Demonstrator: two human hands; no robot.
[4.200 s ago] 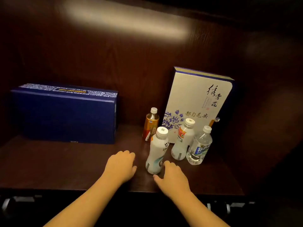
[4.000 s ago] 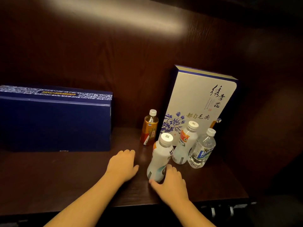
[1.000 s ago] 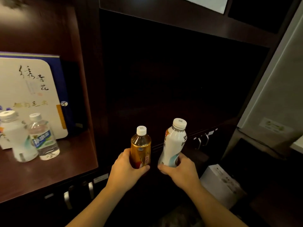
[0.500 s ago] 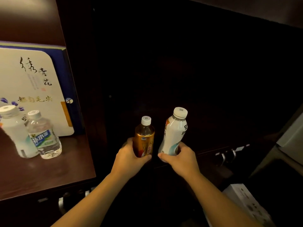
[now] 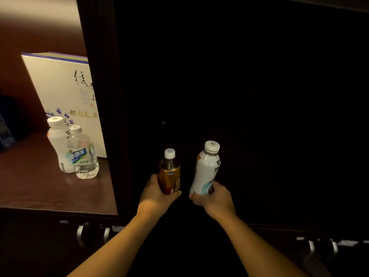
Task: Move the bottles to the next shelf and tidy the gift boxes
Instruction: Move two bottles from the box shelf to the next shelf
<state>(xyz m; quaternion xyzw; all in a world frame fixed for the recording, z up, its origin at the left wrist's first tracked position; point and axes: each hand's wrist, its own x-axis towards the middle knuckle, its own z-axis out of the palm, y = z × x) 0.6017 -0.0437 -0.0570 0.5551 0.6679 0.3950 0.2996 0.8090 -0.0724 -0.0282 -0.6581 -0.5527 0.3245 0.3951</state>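
My left hand (image 5: 155,198) grips a small amber tea bottle (image 5: 170,172) with a white cap. In my right hand (image 5: 216,198) is a tall white drink bottle (image 5: 205,170), tilted slightly right. I hold both upright inside the dark right-hand shelf compartment (image 5: 259,116). On the lit left shelf (image 5: 40,188) stand a second white bottle (image 5: 58,144) and, in front of it, a clear water bottle (image 5: 83,154). Behind them a white gift box (image 5: 63,92) with blue flowers and calligraphy leans upright. A dark blue gift box (image 5: 6,132) shows only at the far left edge.
A dark wooden divider (image 5: 103,96) separates the two compartments. Below the shelves run cabinet fronts with metal handles (image 5: 79,234) on the left, and more handles (image 5: 311,246) on the right. The right compartment's floor and back are too dark to make out.
Since four seconds ago my hands picked up the amber and white bottles from the left shelf. In the last second both bottles moved forward into the dark right compartment, and the view turned slightly left.
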